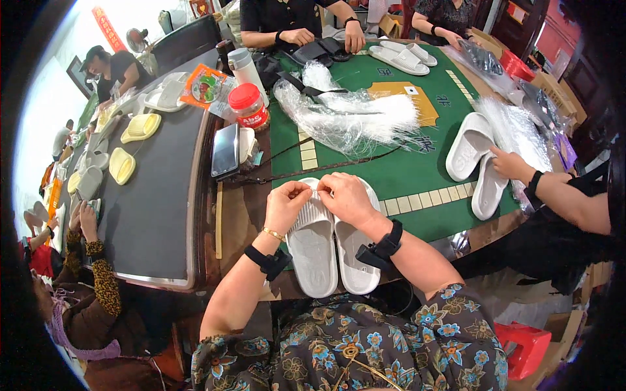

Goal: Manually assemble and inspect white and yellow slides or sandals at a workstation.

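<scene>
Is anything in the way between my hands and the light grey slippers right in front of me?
Nothing visible is. Your left hand and right hand are close together, right over the toe end of the grey slippers. The clear strand bundle lies beyond them on the green tabletop, not between.

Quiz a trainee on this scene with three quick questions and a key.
1. True or false: the person's left hand and right hand are close together over the light grey slides nearest the person.
2. Multiple choice: what colour is the jar lid? a) blue b) red c) green
3. Short answer: do those slides' toes point toward or away from the person?

Key: 1. True. 2. b. 3. Away.
</scene>
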Demonstrator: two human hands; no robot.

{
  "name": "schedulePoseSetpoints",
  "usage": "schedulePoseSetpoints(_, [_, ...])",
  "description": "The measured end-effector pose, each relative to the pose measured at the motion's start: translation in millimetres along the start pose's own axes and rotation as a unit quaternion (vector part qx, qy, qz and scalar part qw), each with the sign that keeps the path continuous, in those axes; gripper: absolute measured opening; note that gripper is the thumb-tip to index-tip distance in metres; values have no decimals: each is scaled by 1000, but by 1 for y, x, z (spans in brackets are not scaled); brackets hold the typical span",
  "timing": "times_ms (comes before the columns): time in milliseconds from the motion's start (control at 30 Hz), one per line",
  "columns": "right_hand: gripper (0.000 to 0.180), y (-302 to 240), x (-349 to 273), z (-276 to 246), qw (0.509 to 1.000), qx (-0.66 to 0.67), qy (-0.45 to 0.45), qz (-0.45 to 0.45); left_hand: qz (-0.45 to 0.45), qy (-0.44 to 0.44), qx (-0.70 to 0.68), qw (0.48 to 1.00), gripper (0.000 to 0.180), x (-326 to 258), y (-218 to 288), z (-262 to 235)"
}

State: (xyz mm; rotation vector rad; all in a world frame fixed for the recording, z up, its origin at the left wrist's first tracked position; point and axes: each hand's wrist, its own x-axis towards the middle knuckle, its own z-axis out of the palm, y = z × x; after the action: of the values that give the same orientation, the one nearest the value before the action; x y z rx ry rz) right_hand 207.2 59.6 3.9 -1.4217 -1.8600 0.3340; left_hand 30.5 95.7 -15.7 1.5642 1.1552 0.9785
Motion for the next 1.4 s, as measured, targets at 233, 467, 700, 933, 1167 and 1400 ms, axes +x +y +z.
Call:
schedulePoseSetpoints(233, [10, 3, 2, 0, 1000, -3, 5, -2, 2, -6, 22, 1000, 15, 3, 0, 2])
schedulePoseSetpoints(467, [16, 1, 10, 4, 1000, 10, 7, -7, 42, -21, 86, 995, 18, 6, 4, -7])
schedulePoseSetpoints(700, [10, 2, -2, 4, 998, 53, 14, 22, 37, -17, 52, 998, 17, -4, 5, 4])
schedulePoseSetpoints(933, [6, 0, 0, 2, 996, 75, -20, 32, 49, 4, 65, 997, 15, -6, 12, 5])
schedulePoseSetpoints(1167, [6, 5, 3, 2, 994, 94, -14, 50, 105, 0, 68, 992, 13, -1, 6, 8])
schedulePoseSetpoints(1400, [6, 8, 1, 4, 996, 85, -15, 14, 90, -6, 101, 991, 13, -1, 9, 8])
